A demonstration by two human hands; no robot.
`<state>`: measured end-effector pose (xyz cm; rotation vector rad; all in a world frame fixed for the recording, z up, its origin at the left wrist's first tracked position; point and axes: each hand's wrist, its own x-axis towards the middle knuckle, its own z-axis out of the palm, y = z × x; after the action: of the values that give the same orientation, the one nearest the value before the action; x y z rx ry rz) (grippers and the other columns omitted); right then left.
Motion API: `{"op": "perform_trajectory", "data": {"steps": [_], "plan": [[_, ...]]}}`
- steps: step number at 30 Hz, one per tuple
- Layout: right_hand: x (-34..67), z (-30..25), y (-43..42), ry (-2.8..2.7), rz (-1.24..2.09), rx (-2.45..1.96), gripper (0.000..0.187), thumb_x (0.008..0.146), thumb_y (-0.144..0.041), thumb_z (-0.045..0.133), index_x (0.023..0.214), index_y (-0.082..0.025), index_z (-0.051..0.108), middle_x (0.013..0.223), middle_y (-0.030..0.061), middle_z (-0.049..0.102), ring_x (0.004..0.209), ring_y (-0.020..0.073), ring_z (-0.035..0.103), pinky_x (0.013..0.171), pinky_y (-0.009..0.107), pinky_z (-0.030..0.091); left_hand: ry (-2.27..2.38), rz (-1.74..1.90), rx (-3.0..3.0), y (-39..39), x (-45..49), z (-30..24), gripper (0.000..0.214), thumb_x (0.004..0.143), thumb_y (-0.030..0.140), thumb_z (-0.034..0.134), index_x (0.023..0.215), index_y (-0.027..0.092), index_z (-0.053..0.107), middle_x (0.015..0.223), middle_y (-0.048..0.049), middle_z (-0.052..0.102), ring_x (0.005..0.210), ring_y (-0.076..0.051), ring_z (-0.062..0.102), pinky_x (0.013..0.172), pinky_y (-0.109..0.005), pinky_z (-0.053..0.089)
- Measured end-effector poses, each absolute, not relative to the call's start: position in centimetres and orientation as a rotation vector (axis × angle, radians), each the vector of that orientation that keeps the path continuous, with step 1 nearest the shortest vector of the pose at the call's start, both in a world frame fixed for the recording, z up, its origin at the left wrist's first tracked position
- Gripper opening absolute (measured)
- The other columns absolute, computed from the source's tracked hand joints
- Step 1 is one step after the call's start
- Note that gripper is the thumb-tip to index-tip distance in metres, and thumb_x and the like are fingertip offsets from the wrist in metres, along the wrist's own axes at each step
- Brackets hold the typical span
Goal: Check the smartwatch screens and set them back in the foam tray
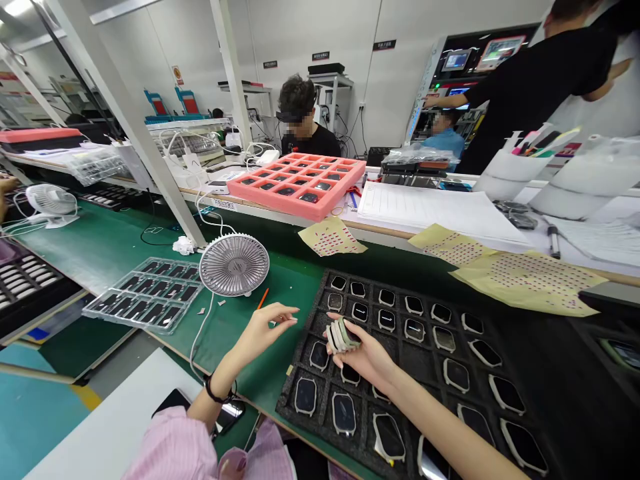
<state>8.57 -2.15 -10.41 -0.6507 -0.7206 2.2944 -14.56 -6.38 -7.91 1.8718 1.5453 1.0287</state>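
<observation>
In my right hand [367, 360] is a small stack of watch cases [342, 335], pale grey and green, gripped between thumb and fingers. It is above a black foam tray [417, 363] with rows of square compartments, many with a watch case, such as one with a dark screen [344, 413]. A few of the screens show a small white mark. My left hand [265, 331] hovers left of the tray, thumb and fingers apart, nothing in them. My right forearm hides part of the tray's near rows.
A white fan [234, 265] stands behind my left hand, beside a clear plastic tray [107, 303] of black parts. On the shelf rest a pink foam tray [320, 208] and papers [430, 207]. Yellow sticker sheets [530, 273] overhang its edge. A person [320, 137] sits opposite.
</observation>
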Motion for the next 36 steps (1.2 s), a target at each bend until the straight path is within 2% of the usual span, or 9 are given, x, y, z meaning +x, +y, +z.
{"op": "perform_trajectory", "data": {"steps": [3, 7, 13, 19, 24, 27, 30, 32, 36], "plan": [[8.7, -9.4, -2.4, -0.696, 2.361, -0.584, 0.041, 0.082, -0.038, 0.057, 0.117, -0.018, 0.053, 0.084, 0.0069, 0.066, 0.063, 0.02, 0.063, 0.044, 0.026, 0.04, 1.195, 1.115, 2.053, -6.9, -12.4, -6.2, 0.018, 0.088, 0.028, 0.058, 0.092, 0.017, 0.071, 0.089, -0.0075, 0.072, 0.084, -0.017, 0.065, 0.081, -0.03, 0.051], [9.2, -8.4, -2.8, -0.687, 2.429, -0.525, 0.045, 0.082, -0.04, 0.056, 0.121, -0.019, 0.051, 0.086, 0.0057, 0.066, 0.063, 0.0192, 0.062, 0.043, 0.025, 0.039, 0.911, 1.039, 2.198, -6.7, -11.3, -5.3, 0.015, 0.089, 0.024, 0.058, 0.091, 0.019, 0.072, 0.095, -0.0083, 0.072, 0.091, -0.017, 0.065, 0.083, -0.029, 0.05], [9.5, -7.7, -3.3, -0.707, 2.483, -0.453, 0.046, 0.083, -0.042, 0.055, 0.123, -0.019, 0.05, 0.082, 0.0049, 0.066, 0.063, 0.0197, 0.063, 0.041, 0.024, 0.038, 0.895, 0.969, 2.327, -6.1, -11.3, -5.2, 0.016, 0.088, 0.027, 0.059, 0.087, 0.022, 0.074, 0.092, -0.007, 0.071, 0.09, -0.017, 0.061, 0.087, -0.033, 0.045], [9.6, -7.9, -3.5, -0.801, 2.498, -0.492, 0.05, 0.086, -0.038, 0.052, 0.131, -0.017, 0.043, 0.081, 0.0061, 0.065, 0.064, 0.0208, 0.064, 0.04, 0.024, 0.039, 0.855, 0.739, 2.313, -5.9, -11.0, -3.5, 0.014, 0.085, 0.028, 0.063, 0.089, 0.022, 0.075, 0.086, -0.0054, 0.069, 0.087, -0.016, 0.059, 0.082, -0.027, 0.045], [10.0, -7.7, -3.3, -0.821, 2.476, -0.496, 0.047, 0.086, -0.039, 0.053, 0.127, -0.017, 0.048, 0.078, 0.0059, 0.066, 0.063, 0.0201, 0.064, 0.039, 0.022, 0.038, 0.848, 0.766, 2.269, -5.5, -10.7, -3.2, 0.017, 0.087, 0.03, 0.061, 0.087, 0.021, 0.076, 0.084, -0.0054, 0.068, 0.086, -0.016, 0.061, 0.083, -0.028, 0.046], [10.1, -7.4, -3.3, -0.857, 2.528, -0.474, 0.044, 0.085, -0.04, 0.054, 0.122, -0.016, 0.051, 0.074, 0.0057, 0.066, 0.063, 0.0201, 0.065, 0.039, 0.021, 0.039, 0.759, 0.753, 2.14, -5.5, -10.5, -3.6, 0.02, 0.083, 0.037, 0.064, 0.084, 0.02, 0.076, 0.082, -0.0057, 0.064, 0.099, -0.021, 0.063, 0.089, -0.03, 0.047], [10.2, -7.3, -3.6, -0.929, 2.554, -0.477, 0.046, 0.083, -0.041, 0.059, 0.119, -0.013, 0.054, 0.072, 0.0068, 0.067, 0.061, 0.0199, 0.065, 0.039, 0.022, 0.042, 0.726, 0.745, 2.008, -5.8, -10.3, -4.1, 0.025, 0.08, 0.041, 0.066, 0.077, 0.018, 0.072, 0.078, -0.0057, 0.061, 0.115, -0.025, 0.057, 0.091, -0.032, 0.047], [10.2, -7.4, -3.8, -0.975, 2.518, -0.505, 0.049, 0.082, -0.04, 0.061, 0.123, -0.015, 0.052, 0.073, 0.0067, 0.068, 0.061, 0.0198, 0.066, 0.039, 0.021, 0.043, 0.8, 0.767, 1.963, -6.0, -10.3, -4.6, 0.026, 0.078, 0.042, 0.069, 0.075, 0.016, 0.065, 0.076, -0.0044, 0.061, 0.107, -0.024, 0.06, 0.084, -0.029, 0.049], [10.0, -8.0, -4.7, -1.026, 2.473, -0.629, 0.056, 0.082, -0.038, 0.062, 0.131, -0.018, 0.046, 0.073, 0.0048, 0.068, 0.06, 0.0187, 0.066, 0.039, 0.021, 0.045, 0.918, 0.719, 1.979, -6.5, -10.5, -6.3, 0.033, 0.074, 0.044, 0.072, 0.071, 0.016, 0.053, 0.072, 0.0001, 0.059, 0.076, -0.014, 0.06, 0.074, -0.024, 0.047]]}}
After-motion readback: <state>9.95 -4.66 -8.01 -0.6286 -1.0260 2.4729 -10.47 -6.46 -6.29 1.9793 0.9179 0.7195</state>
